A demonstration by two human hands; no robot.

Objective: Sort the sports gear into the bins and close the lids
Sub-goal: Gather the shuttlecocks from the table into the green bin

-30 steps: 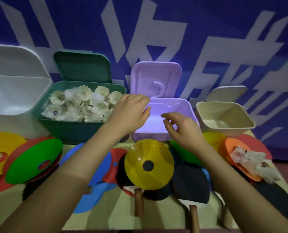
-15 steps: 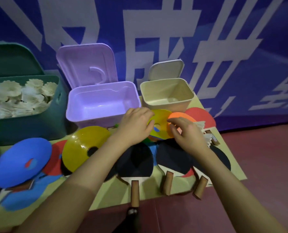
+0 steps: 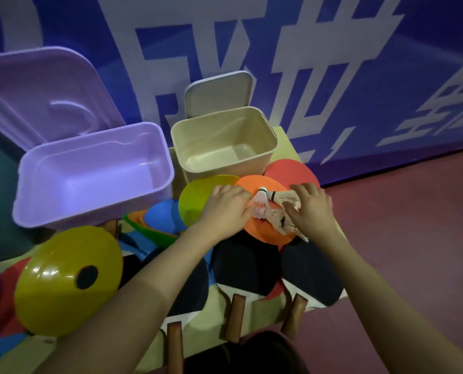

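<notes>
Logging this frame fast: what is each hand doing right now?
Left hand: curled round a shuttlecock on the orange disc.
Right hand: grips another shuttlecock on the same disc.

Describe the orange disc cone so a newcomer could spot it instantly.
Find the beige bin with its lid up, right of the purple bin. In front of it lies the orange disc cone. It alone carries shuttlecocks, between both hands.

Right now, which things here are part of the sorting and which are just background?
Job:
shuttlecocks
orange disc
yellow cone
paddles
purple bin
beige bin
left hand
right hand

Background:
blue banner
red floor
</notes>
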